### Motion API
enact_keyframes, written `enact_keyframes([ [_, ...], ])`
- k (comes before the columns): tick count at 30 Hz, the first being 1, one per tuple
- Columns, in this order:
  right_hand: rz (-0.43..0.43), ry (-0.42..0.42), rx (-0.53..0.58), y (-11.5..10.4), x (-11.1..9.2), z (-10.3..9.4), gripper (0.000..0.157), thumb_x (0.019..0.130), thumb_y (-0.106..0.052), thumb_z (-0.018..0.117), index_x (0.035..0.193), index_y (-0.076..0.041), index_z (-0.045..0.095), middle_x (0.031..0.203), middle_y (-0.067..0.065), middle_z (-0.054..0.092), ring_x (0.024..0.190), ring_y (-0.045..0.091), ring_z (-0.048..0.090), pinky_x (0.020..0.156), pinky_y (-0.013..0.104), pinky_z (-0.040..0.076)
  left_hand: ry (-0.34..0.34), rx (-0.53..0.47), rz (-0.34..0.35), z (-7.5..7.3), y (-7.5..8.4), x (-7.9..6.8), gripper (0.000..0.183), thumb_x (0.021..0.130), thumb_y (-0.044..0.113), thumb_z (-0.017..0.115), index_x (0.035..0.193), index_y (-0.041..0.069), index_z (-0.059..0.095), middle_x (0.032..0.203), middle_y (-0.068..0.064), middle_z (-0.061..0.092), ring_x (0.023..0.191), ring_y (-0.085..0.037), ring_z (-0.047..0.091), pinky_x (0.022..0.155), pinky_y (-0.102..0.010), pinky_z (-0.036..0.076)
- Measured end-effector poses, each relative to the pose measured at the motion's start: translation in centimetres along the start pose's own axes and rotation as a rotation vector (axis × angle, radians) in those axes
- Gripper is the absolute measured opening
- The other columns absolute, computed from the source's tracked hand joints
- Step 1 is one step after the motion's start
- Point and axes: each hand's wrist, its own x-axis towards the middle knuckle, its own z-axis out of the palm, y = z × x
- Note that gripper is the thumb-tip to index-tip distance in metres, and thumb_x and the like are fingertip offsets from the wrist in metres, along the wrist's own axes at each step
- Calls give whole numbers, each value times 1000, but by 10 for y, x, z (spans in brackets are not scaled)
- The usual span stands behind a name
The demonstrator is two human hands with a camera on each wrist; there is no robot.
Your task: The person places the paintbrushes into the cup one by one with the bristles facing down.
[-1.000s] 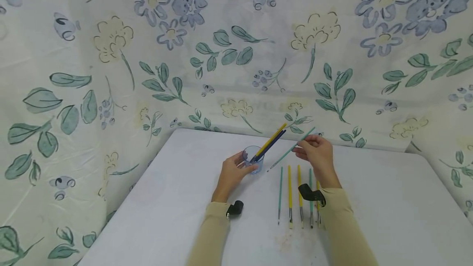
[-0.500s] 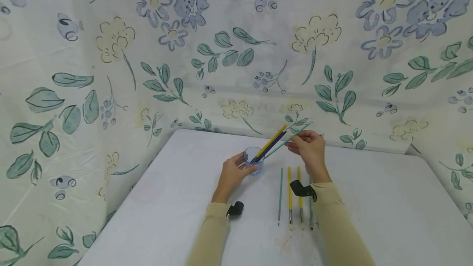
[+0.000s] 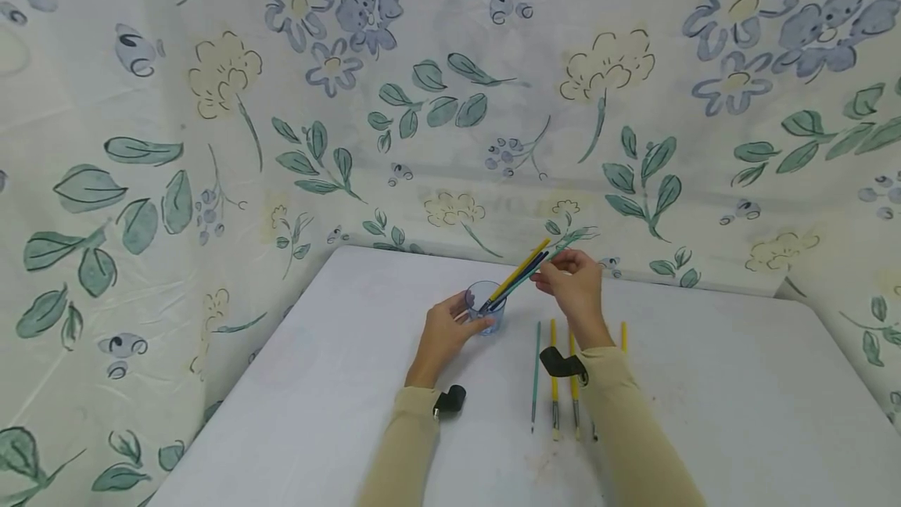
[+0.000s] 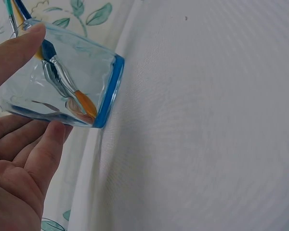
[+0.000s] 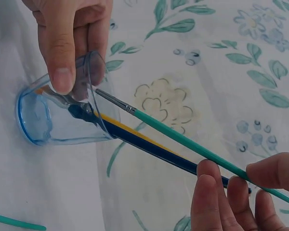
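Note:
My left hand grips a clear, blue-tinted glass, thumb on the near side and fingers behind. The glass tilts to the right, its base close to the white table. Inside lean a yellow paintbrush and a dark blue paintbrush, bristles down and handles out past the rim. Between thumb and fingers, my right hand pinches a teal paintbrush by its handle. Its metal ferrule crosses the rim and the tip points into the glass, as the right wrist view shows.
On the white table, a teal paintbrush and yellow paintbrushes lie in a row below the right hand. The right sleeve covers part of this row. A flower-patterned cloth hangs behind the table.
My right hand has moved left with the teal paintbrush, bringing its tip from beside the glass to its mouth. The left hand and glass have stayed nearly still.

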Motion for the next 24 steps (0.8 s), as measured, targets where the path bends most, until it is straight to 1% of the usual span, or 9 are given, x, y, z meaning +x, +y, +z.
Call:
enact_keyframes([
  [4,-9,-9,-6,4,-1,3,19,95,-4,65,111,2,56,94,5,63,69,7,74,71,21,67,-2,7,5,1,-1,1,79,83,28,88,148,2,53,147,-16,62,140,-32,58,117,-41,52],
  [16,-9,-33,-37,11,-1,6,20,95,-3,66,111,3,57,95,7,63,69,6,73,68,18,66,-12,-7,16,0,-1,2,80,82,31,89,148,3,54,147,-15,62,141,-30,58,117,-41,51],
  [24,8,-54,-72,14,-4,7,19,95,-6,68,111,0,59,96,7,64,72,8,74,69,19,66,-6,-2,11,0,-1,0,80,82,31,89,148,2,54,147,-16,62,141,-32,58,117,-42,52],
])
